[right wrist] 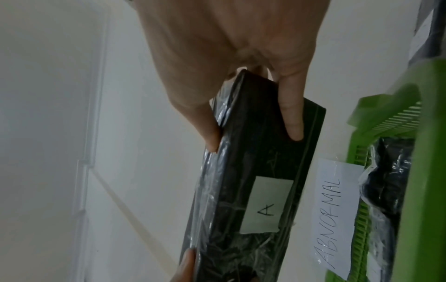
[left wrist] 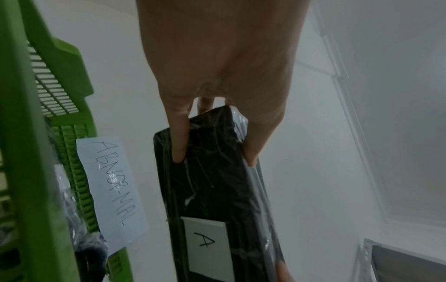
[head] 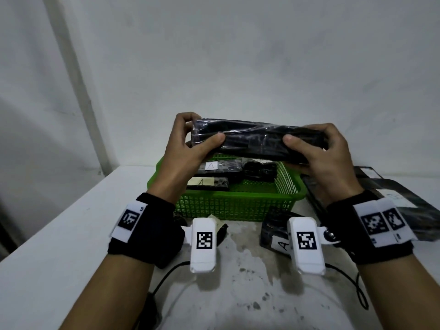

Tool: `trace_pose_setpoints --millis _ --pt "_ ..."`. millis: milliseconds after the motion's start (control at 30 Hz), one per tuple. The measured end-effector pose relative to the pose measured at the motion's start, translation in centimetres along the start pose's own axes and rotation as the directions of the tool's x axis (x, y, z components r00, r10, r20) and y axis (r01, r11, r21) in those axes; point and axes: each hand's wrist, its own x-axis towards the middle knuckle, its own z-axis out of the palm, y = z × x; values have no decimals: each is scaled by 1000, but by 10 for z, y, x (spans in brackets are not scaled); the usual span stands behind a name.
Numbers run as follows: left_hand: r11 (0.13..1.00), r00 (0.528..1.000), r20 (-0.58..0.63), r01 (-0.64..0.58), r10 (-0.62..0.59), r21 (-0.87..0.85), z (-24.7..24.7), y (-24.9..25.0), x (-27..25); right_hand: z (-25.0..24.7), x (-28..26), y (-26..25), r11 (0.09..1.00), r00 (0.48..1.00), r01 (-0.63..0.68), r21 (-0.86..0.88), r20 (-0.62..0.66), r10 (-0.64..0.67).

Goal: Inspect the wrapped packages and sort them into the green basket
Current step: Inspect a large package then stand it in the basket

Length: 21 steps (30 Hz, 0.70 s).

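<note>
A long black package wrapped in clear film sits at the centre of the head view, held level in the air above the green basket. The left hand has its grip closed round the package's left end, thumb on the near face and fingers curled over the far side; the right hand grips the right end the same way. Both wrist views show the package's underside, which carries a pale label marked "A".

The basket stands on the white counter just below the package, and holds several more black wrapped packages, two with visible "A" labels. A white paper sign reading "ABNORMAL" hangs on the basket's wall. Lower in the head view, another labelled package lies on the counter in front of the basket, and flat dark items lie at the right edge of the frame.
</note>
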Motion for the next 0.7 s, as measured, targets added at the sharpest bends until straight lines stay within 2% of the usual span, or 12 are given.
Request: trace_pose_setpoints --millis 167,233,367,433,500,567,633,700 --pt "989 999 22 29 -26 -148 -1 9 5 -5 2 -13 985 1000 -2 175 11 0" --pt "983 998 20 56 -53 -177 0 8 6 -6 2 -16 975 999 51 215 -2 -52" --pt "956 966 72 255 -246 -149 -1 6 2 -9 1 -18 967 979 184 178 58 -198" --pt "957 962 100 265 -255 -114 -1 7 2 -14 3 -17 970 988 113 215 80 -133" --pt "965 971 100 228 -217 -127 -3 10 1 -15 7 -16 966 991 -71 250 124 41" --pt "971 973 120 209 -195 -114 -3 11 1 -13 8 -17 944 965 -226 239 187 184" --pt "980 977 126 185 -174 -79 -2 10 1 -12 8 -17 946 963 -250 207 159 219" --pt "986 983 104 158 -152 -57 -1 7 1 -12 7 -18 951 974 -214 224 119 191"
